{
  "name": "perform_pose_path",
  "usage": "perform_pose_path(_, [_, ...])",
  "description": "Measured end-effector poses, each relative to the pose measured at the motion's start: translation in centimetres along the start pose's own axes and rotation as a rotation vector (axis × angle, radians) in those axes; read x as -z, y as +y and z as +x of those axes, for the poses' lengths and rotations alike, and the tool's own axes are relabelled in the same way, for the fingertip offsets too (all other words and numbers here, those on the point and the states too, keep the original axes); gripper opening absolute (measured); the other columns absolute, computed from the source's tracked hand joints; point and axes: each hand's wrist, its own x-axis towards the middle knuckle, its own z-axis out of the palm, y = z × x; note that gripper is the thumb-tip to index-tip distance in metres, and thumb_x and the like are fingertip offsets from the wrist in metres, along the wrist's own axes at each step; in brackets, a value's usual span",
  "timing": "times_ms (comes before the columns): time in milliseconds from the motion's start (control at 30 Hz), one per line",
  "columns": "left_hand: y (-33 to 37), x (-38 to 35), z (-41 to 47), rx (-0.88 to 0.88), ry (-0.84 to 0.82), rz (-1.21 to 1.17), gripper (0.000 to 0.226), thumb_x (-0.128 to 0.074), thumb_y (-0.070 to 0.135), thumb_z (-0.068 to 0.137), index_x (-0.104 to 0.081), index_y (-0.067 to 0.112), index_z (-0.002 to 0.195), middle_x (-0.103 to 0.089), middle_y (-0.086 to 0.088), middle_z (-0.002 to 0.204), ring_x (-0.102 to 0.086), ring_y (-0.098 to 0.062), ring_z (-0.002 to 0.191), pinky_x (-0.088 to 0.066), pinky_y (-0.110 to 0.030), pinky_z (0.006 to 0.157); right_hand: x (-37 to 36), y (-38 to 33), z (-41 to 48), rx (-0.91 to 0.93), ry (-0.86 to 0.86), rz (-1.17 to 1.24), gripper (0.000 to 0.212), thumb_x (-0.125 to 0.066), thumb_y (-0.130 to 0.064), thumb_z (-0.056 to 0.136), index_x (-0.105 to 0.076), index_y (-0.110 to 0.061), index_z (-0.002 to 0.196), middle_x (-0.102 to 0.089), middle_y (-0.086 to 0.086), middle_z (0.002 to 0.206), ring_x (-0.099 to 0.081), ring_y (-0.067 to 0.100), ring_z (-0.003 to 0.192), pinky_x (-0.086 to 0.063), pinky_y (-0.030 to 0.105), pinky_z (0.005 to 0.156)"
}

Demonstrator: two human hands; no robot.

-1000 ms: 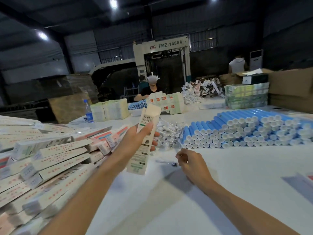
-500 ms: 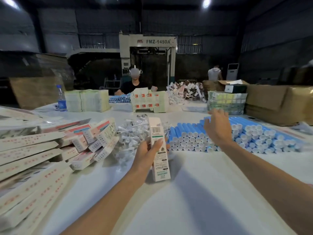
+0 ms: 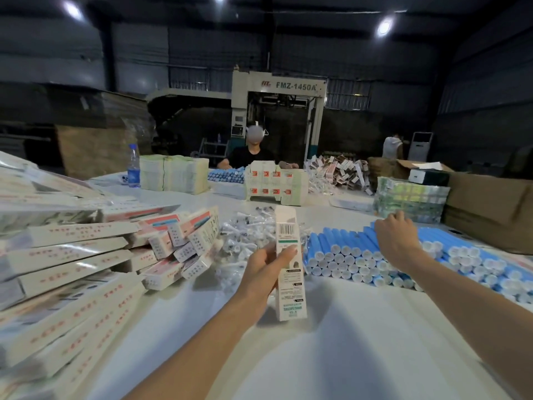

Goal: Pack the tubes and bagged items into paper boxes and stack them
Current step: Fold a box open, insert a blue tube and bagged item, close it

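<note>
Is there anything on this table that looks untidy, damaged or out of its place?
Nothing looks damaged or spilled. Only the heap of boxes left of the bagged items is untidy: they lie tumbled at different angles, while the blue tubes lie in even rows.

The paper box (image 3: 288, 241) in my left hand (image 3: 264, 272) looks matt. Blue tubes (image 3: 340, 246) at right look smooth plastic; bagged items (image 3: 245, 226) at centre, glossy clear film.
</note>
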Motion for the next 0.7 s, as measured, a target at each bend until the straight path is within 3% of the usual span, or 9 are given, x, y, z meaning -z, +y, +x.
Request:
perform_pose_path(133, [0.1,0.3,0.1,-0.030,-0.028,0.049,0.026,-0.075,0.025,0.098,-0.074,0.018,0.123,-0.082,-0.004,0.106,-0.079,-0.019,0.097,-0.062,-0.029,0.077,1.5,-0.7,-0.4,-0.087,0.024,0.203,0.020,-0.060,-0.003,0.097,-0.065,-0.013,0.113,-0.065,0.008,0.110,-0.056,0.024,0.106,-0.047,0.031,0.091])
perform_pose_path(200, [0.1,0.4,0.2,-0.036,-0.054,0.061,0.026,-0.076,0.023,0.098,-0.075,0.018,0.123,-0.082,-0.006,0.108,-0.079,-0.022,0.101,-0.064,-0.032,0.081,2.6,-0.5,-0.1,-0.188,0.024,0.373,0.010,-0.054,-0.005,0.102,-0.062,-0.009,0.096,-0.063,0.007,0.093,-0.056,0.024,0.089,-0.047,0.033,0.082])
perform_pose_path(233, [0.1,0.4,0.3,-0.033,-0.069,0.064,0.026,-0.076,0.022,0.098,-0.075,0.018,0.123,-0.082,-0.006,0.109,-0.079,-0.023,0.102,-0.064,-0.034,0.083,3.4,-0.4,0.0,-0.202,0.017,0.523,0.022,-0.051,-0.008,0.106,-0.058,-0.007,0.085,-0.057,0.007,0.081,-0.052,0.025,0.077,-0.043,0.036,0.073])
perform_pose_path(300, [0.2,0.3,0.3,-0.021,-0.103,0.058,0.027,-0.077,0.021,0.097,-0.075,0.017,0.124,-0.082,-0.007,0.112,-0.079,-0.025,0.105,-0.065,-0.036,0.085,5.6,-0.8,-1.2,-0.198,-0.079,1.168,0.043,-0.050,-0.018,0.111,-0.052,-0.007,0.069,-0.048,0.006,0.066,-0.045,0.024,0.062,-0.036,0.036,0.062])
perform_pose_path(333, [0.3,0.2,0.2,-0.014,-0.118,0.051,0.028,-0.078,0.020,0.096,-0.075,0.016,0.124,-0.081,-0.008,0.113,-0.078,-0.026,0.106,-0.065,-0.036,0.084,6.6,-1.3,-1.9,-0.181,-0.117,1.511,0.044,-0.051,-0.022,0.111,-0.056,-0.008,0.069,-0.054,0.005,0.067,-0.050,0.021,0.063,-0.041,0.034,0.062])
perform_pose_path(433, [0.4,0.2,-0.1,-0.009,-0.136,0.088,0.030,-0.080,0.025,0.094,-0.076,0.018,0.123,-0.081,-0.008,0.114,-0.078,-0.026,0.107,-0.062,-0.034,0.084,9.6,-3.4,-4.0,-0.029,-0.239,2.165,0.029,-0.057,-0.022,0.108,-0.071,-0.003,0.091,-0.076,0.007,0.087,-0.072,0.013,0.079,-0.060,0.027,0.076])
perform_pose_path(567, [0.3,0.2,-0.3,-0.008,-0.134,0.113,0.030,-0.085,0.035,0.086,-0.081,0.023,0.113,-0.081,-0.008,0.113,-0.078,-0.026,0.104,-0.061,-0.037,0.088,12.2,-6.5,-4.2,0.091,-0.106,2.232,0.030,-0.067,-0.016,0.102,-0.061,0.007,0.121,-0.075,0.020,0.114,-0.077,0.026,0.101,-0.062,0.030,0.084])
perform_pose_path(700, [0.4,0.6,-0.2,-0.021,-0.162,0.112,0.033,-0.086,0.039,0.087,-0.081,0.023,0.115,-0.080,-0.012,0.115,-0.077,-0.029,0.107,-0.063,-0.038,0.090,11.8,-8.3,-4.2,0.022,-0.136,2.003,0.038,-0.070,-0.008,0.098,-0.044,-0.007,0.125,-0.069,0.020,0.115,-0.077,0.024,0.096,-0.063,0.028,0.071])
